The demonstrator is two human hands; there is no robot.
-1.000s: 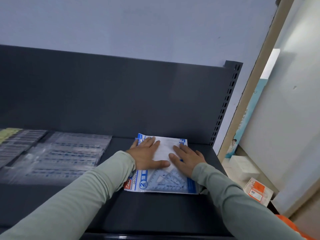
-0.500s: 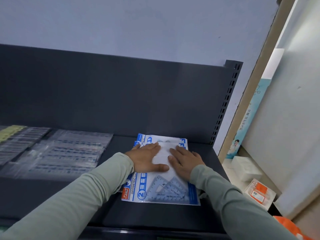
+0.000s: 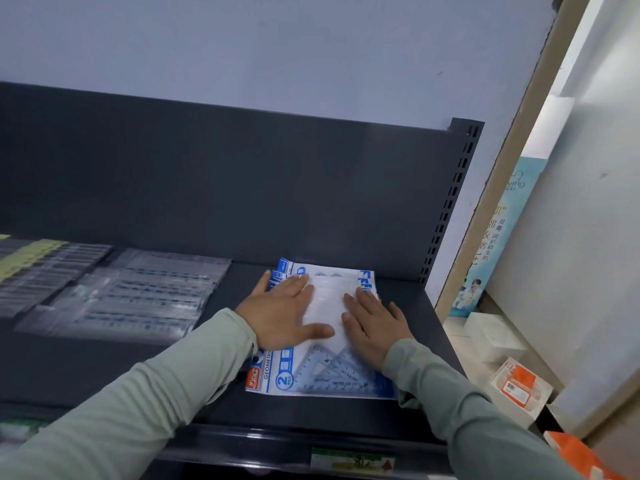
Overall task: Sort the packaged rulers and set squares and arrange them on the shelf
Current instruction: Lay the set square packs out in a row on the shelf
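A stack of blue-and-white set square packs (image 3: 322, 375) lies flat at the right end of the dark shelf (image 3: 138, 375). My left hand (image 3: 282, 315) rests palm down on the stack's left side, fingers spread. My right hand (image 3: 375, 323) lies flat on its right side, fingers apart. Neither hand grips a pack; both lie flat on top. The upper packs fan out slightly at the far left corner. To the left lie clear ruler packs (image 3: 138, 296), and further left more ruler packs with a yellow strip (image 3: 31, 261).
The shelf's dark back panel (image 3: 242, 188) rises behind the packs, with a slotted upright (image 3: 450, 202) at the right. Right of the shelf stand white boxes (image 3: 491, 334), an orange-and-white box (image 3: 519, 386) and a pale blue poster (image 3: 491, 237). A label strip (image 3: 349, 460) sits on the shelf's front edge.
Both hands have stayed flat on the set square stack and shifted slightly with it. My view has tipped down a little, showing the shelf's front edge.
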